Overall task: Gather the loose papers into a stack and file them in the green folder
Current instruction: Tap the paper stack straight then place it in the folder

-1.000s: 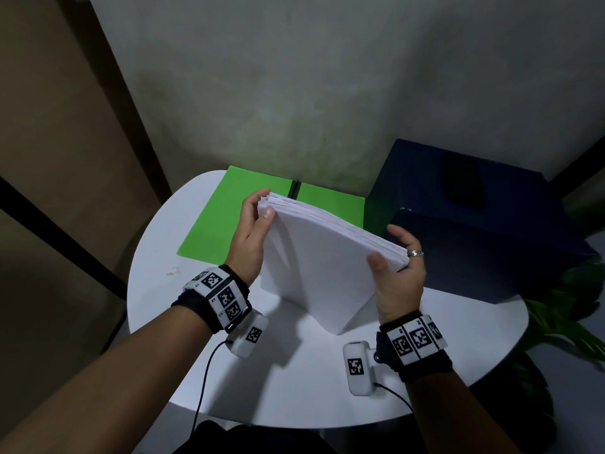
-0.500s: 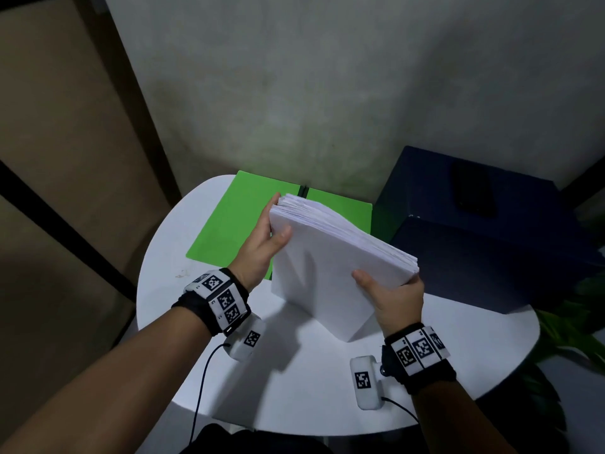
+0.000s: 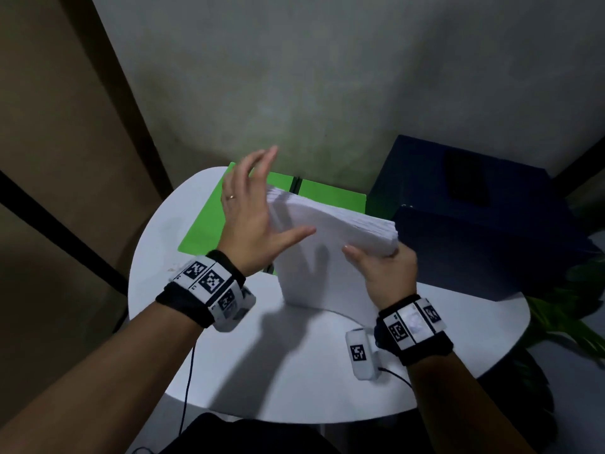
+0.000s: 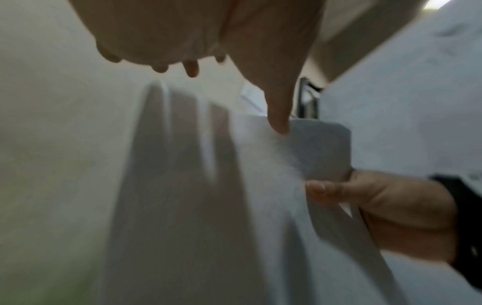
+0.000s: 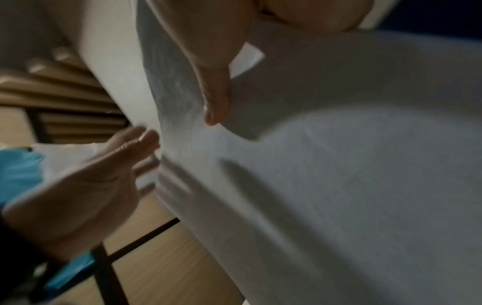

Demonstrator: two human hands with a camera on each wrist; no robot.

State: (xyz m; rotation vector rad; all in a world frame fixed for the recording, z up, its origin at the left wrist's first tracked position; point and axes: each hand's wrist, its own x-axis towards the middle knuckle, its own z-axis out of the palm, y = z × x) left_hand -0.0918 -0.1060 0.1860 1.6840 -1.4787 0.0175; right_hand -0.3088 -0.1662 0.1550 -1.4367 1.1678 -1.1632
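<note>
A thick stack of white papers [image 3: 327, 257] stands on edge on the round white table [image 3: 294, 371]. My right hand [image 3: 383, 270] grips its right end, thumb across the front sheet; the right hand [image 4: 378, 206] shows in the left wrist view too, with the papers [image 4: 260, 185] beside it. My left hand [image 3: 252, 217] is off the stack, fingers straight and spread, by its left end; its shadow falls on the front sheet. The right wrist view shows the left hand [image 5: 86, 185] next to the papers [image 5: 313, 185]. The green folder [image 3: 209, 221] lies open and flat behind the stack.
A dark blue box [image 3: 491, 224] stands at the table's right rear, close to the stack's right end. A wall rises just behind the folder. Green plant leaves [image 3: 563, 309] show past the table's right edge.
My left hand has let go of the stack's left end and lifted away with fingers spread. The right hand still holds the right end; the stack stays upright.
</note>
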